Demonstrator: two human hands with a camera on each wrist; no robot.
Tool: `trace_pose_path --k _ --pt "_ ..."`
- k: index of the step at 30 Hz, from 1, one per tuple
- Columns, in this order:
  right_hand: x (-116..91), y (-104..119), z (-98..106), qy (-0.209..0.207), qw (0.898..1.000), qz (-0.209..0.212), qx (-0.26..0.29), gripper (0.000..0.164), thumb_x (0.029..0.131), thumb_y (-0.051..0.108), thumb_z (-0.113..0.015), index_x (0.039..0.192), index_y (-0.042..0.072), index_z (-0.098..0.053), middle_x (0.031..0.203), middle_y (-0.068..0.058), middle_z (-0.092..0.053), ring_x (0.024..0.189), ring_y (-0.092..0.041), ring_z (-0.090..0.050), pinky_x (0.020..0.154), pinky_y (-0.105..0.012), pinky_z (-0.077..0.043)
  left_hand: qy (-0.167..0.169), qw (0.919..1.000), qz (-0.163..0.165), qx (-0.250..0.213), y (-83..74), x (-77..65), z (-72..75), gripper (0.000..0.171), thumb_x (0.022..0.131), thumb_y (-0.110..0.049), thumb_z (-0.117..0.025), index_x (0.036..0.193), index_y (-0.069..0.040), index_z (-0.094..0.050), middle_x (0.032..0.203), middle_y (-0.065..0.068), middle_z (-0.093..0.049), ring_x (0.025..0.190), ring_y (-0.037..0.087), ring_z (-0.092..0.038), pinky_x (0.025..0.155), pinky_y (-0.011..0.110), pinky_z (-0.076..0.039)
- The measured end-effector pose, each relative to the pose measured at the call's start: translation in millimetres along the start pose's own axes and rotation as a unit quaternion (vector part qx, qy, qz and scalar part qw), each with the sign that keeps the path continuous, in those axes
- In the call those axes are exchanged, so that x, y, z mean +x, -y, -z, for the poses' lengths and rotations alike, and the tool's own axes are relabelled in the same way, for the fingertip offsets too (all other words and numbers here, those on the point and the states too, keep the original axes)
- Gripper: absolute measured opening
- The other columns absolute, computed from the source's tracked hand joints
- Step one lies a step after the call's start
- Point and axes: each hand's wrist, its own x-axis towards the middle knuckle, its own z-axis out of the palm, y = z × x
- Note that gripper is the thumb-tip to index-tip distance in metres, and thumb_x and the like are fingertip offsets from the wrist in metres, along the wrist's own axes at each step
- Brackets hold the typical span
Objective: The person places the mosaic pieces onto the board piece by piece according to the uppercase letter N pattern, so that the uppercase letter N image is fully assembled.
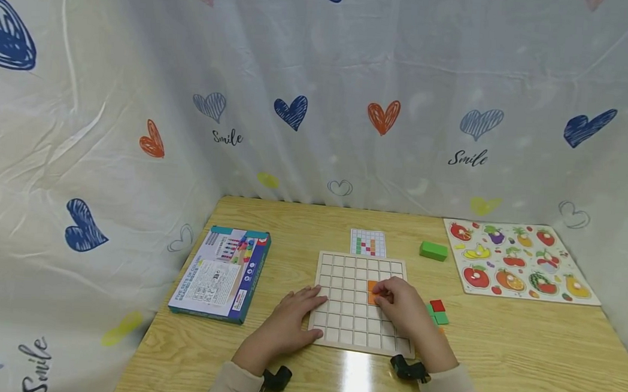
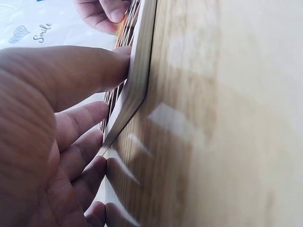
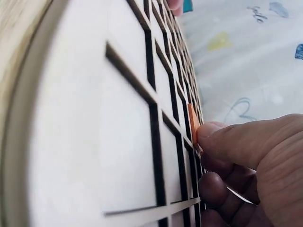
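A wooden grid board (image 1: 334,308) lies on the table, its square cells divided by thin ridges. My left hand (image 1: 291,320) rests at its left side, fingers spread and fairly straight; in the left wrist view the thumb (image 2: 94,71) touches the board's edge. Over the right part of the grid, my right hand (image 1: 401,303) pinches an orange square tile (image 1: 372,299) low against a cell. Thumb and fingertips meet at an orange tile (image 3: 193,122) in the right wrist view. Just behind it lies more orange (image 1: 371,285), partly covered by the fingers.
Red (image 1: 437,305) and green tiles (image 1: 441,317) lie right of the board, partly behind my right arm. A pattern card (image 1: 367,243) touches the board's far edge. Farther out are a green block (image 1: 433,250), a fruit puzzle board (image 1: 526,263) and a boxed set (image 1: 220,274) at left.
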Motion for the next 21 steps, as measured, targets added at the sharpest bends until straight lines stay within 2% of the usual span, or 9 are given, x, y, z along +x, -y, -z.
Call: trace_pose_path --k 1,5,12,16,21 --pt "0 0 0 0.001 1.0 -0.002 -0.004 0.001 0.101 0.011 -0.078 0.102 0.011 -0.077 0.099 0.001 -0.068 0.085 -0.015 -0.055 0.075 -0.028 -0.049 0.0 1.0 -0.001 -0.001 0.1 0.0 0.0 0.07 0.097 -0.032 -0.081 0.161 -0.019 -0.056 0.176 0.004 -0.04 0.166 0.033 -0.033 0.138 0.061 -0.02" --pt "0 1 -2 0.005 1.0 -0.012 -0.012 0.007 0.103 0.016 -0.076 0.1 0.009 -0.076 0.094 0.001 -0.065 0.083 -0.016 -0.052 0.073 -0.03 -0.044 -0.001 1.0 -0.003 -0.001 0.3 0.3 0.5 0.071 0.096 -0.032 -0.081 0.161 -0.019 -0.056 0.176 0.005 -0.041 0.165 0.034 -0.033 0.137 0.062 -0.021" --pt "-3 -1 3 -0.016 1.0 0.003 -0.004 0.003 0.101 0.012 -0.078 0.102 0.009 -0.077 0.096 0.001 -0.068 0.084 -0.015 -0.055 0.073 -0.028 -0.048 0.001 1.0 -0.003 -0.004 -0.2 0.9 0.8 0.071 0.096 -0.032 -0.082 0.161 -0.019 -0.056 0.176 0.005 -0.041 0.166 0.033 -0.033 0.137 0.062 -0.021" --pt "-17 -9 24 -0.051 0.999 -0.003 0.016 0.008 0.102 0.009 -0.075 0.109 0.011 -0.079 0.099 -0.002 -0.07 0.086 -0.018 -0.057 0.071 -0.025 -0.05 0.002 1.0 -0.003 -0.004 -0.5 0.9 0.6 0.071 0.096 -0.032 -0.082 0.161 -0.019 -0.056 0.176 0.005 -0.041 0.166 0.033 -0.033 0.137 0.062 -0.021" --pt "-49 -33 61 -0.074 0.996 -0.046 0.002 0.014 0.105 0.011 -0.071 0.117 0.008 -0.078 0.104 -0.005 -0.069 0.089 -0.021 -0.056 0.069 -0.023 -0.05 0.005 1.0 -0.004 0.001 0.2 1.3 1.2 0.071 0.097 -0.032 -0.081 0.162 -0.019 -0.055 0.176 0.005 -0.04 0.166 0.034 -0.032 0.137 0.062 -0.021"
